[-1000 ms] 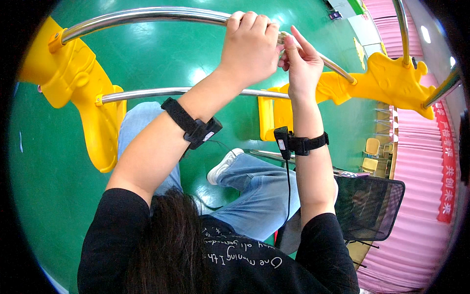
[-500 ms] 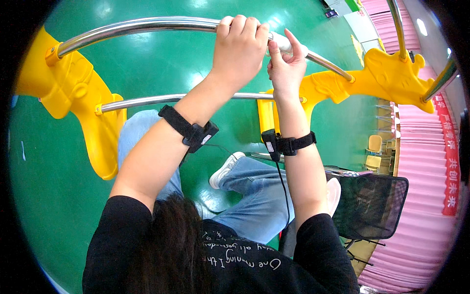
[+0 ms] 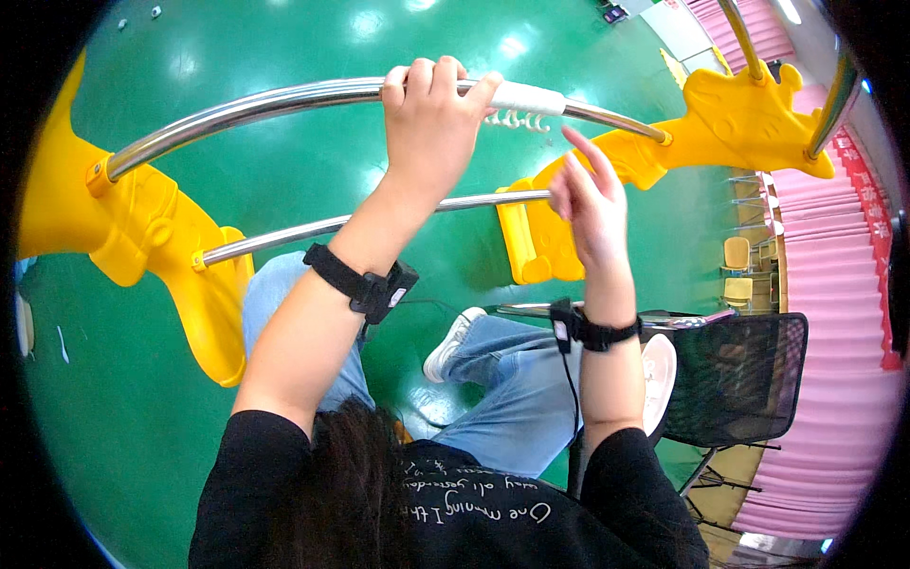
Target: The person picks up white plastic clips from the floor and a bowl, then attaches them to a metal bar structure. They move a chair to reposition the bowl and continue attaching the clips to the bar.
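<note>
My left hand [image 3: 431, 123] is closed over the upper curved silver metal bar [image 3: 275, 99], its fingers over the far side. Just right of it, a white wrapping [image 3: 527, 99] covers a stretch of the bar. Loose white curly strands [image 3: 517, 120] hang below this wrapping, beside my left fingers. My right hand [image 3: 595, 213] is off the bar, below and to the right of the wrapping. Its index finger stretches upward, the other fingers are partly bent, and nothing shows in it. A lower silver bar [image 3: 322, 228] passes behind my left forearm.
Yellow plastic supports hold the bars: one at left [image 3: 152, 204], one animal-shaped at right [image 3: 744, 119]. A black mesh chair [image 3: 735, 379] stands at my right with a white oval dish-like thing [image 3: 658, 379] beside my arm. Pink curtains [image 3: 825, 313] and small chairs [image 3: 737, 254] are farther right.
My right hand has come off the white wrapping and moved down and right. My left hand still grips the bar. The curly white strands now show under the wrapping.
</note>
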Tool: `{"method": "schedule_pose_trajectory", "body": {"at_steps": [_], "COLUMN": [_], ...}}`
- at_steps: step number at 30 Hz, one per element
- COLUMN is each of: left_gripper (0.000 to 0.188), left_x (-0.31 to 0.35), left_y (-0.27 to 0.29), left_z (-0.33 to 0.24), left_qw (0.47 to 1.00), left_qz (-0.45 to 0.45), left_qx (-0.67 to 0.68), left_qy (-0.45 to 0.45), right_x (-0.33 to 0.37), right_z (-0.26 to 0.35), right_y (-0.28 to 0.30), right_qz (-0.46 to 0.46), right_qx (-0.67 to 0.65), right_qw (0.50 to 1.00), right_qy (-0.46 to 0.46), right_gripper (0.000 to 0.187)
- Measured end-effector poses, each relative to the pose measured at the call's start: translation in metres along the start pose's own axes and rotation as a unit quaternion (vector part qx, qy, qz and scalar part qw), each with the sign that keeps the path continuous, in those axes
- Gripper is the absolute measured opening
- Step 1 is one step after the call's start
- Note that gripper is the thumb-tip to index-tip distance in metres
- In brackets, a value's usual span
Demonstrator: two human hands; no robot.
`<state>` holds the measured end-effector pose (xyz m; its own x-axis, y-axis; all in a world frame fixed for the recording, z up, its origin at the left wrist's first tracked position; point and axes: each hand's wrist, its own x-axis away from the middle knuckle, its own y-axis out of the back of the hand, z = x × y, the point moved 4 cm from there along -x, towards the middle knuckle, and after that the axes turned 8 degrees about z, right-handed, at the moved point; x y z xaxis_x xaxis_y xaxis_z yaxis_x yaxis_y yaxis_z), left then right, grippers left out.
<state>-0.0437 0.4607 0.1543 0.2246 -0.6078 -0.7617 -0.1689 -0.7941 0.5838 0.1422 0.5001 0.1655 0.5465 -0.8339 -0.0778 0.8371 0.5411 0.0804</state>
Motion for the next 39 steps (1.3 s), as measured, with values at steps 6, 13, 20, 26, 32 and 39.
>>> {"method": "schedule_pose_trajectory", "body": {"at_steps": [6,13,20,26,32,39], "left_gripper": [0.03,0.028,0.026,0.027,0.03,0.033], "left_x": [-0.001,-0.008,-0.004,-0.001,0.004,0.006], "left_y": [0.002,0.007,-0.009,-0.011,-0.01,-0.007], "left_z": [-0.002,-0.012,0.02,0.025,0.02,0.022], "left_qw": [0.999,0.99,0.98,0.975,0.966,0.963], "left_qz": [0.029,0.102,0.102,0.074,0.027,0.06], "left_qx": [-0.019,-0.094,-0.173,-0.207,-0.239,-0.245], "left_qy": [0.008,0.008,-0.004,-0.043,-0.093,-0.091], "right_x": [0.124,0.3,0.369,0.373,0.373,0.37], "right_z": [0.011,-0.032,-0.083,-0.093,-0.097,-0.1], "right_y": [0.1,0.213,0.195,0.19,0.184,0.183], "right_qz": [-0.18,-0.354,-0.315,-0.333,-0.391,-0.428], "right_qx": [0.131,0.277,0.565,0.525,0.532,0.506], "right_qw": [0.973,0.888,0.647,0.664,0.65,0.654], "right_qy": [-0.058,-0.093,-0.403,-0.417,-0.377,-0.364], "right_gripper": [0.027,0.019,0.052,0.061,0.054,0.037]}}
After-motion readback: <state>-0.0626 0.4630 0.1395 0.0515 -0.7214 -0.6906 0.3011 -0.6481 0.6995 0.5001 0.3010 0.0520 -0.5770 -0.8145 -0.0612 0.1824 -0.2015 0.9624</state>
